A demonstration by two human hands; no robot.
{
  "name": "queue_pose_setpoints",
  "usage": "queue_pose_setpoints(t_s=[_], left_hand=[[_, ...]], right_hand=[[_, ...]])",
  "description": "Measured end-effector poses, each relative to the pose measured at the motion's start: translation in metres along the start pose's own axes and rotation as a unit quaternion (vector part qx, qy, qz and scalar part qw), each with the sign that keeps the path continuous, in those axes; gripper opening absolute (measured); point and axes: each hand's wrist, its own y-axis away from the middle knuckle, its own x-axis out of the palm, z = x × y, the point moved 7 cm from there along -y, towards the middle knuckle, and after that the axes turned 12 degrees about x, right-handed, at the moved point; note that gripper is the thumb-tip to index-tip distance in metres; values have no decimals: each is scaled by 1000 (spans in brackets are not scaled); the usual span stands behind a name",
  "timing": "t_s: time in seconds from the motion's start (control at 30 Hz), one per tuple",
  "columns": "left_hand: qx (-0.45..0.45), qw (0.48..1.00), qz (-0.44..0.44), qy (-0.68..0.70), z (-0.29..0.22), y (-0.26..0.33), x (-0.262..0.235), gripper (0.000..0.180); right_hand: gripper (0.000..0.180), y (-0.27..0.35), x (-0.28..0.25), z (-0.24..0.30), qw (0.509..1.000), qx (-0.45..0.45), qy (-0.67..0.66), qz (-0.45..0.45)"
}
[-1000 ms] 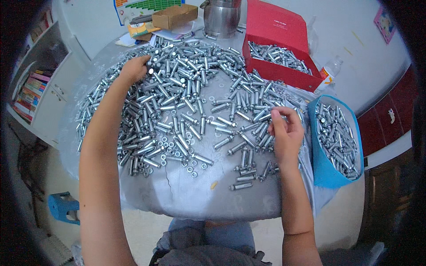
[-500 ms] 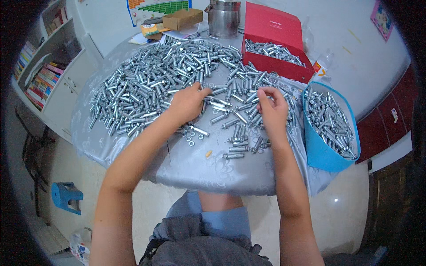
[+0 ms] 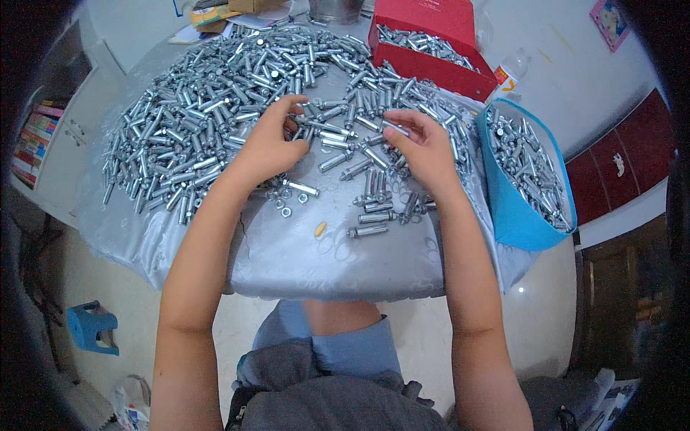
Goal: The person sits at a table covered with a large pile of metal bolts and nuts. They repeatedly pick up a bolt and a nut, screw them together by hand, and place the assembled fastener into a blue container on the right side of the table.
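Note:
A big heap of silvery expansion bolts (image 3: 194, 122) covers the left and far part of the table. My left hand (image 3: 266, 147) is at the heap's right edge, thumb and fingers apart, with nothing visible between them. My right hand (image 3: 428, 154) pinches one expansion bolt (image 3: 394, 128) between thumb and fingers, above a smaller spread of bolts. Near my left wrist lie a few loose nuts (image 3: 286, 212) and a single bolt (image 3: 302, 188). Closer to me, several bolts lie in a loose cluster, one of them a bolt (image 3: 367, 230) at the near end.
At the far right stands an open red box (image 3: 431, 68) holding bolts. A blue fabric bin (image 3: 528, 223) full of bolts stands at the table's right edge. A small yellow piece (image 3: 320, 229) lies on the silvery tablecloth (image 3: 338, 269). On the floor to the left is a blue stool (image 3: 93, 327).
My left hand has opened its fingers and thumb. My right hand has shifted toward the middle, and a bolt now shows in its pinch. The whole view has tilted downward somewhat.

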Motion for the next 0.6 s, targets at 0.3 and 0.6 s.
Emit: queue_pose_setpoints(t_s=[0.3, 0.6], left_hand=[[41, 997, -58, -4, -6, -3, -8, 37], [1, 952, -136, 275, -22, -5, -14, 24]], right_hand=[[30, 3, 13, 4, 998, -6, -18, 62], [32, 10, 25, 11, 987, 64, -91, 113]])
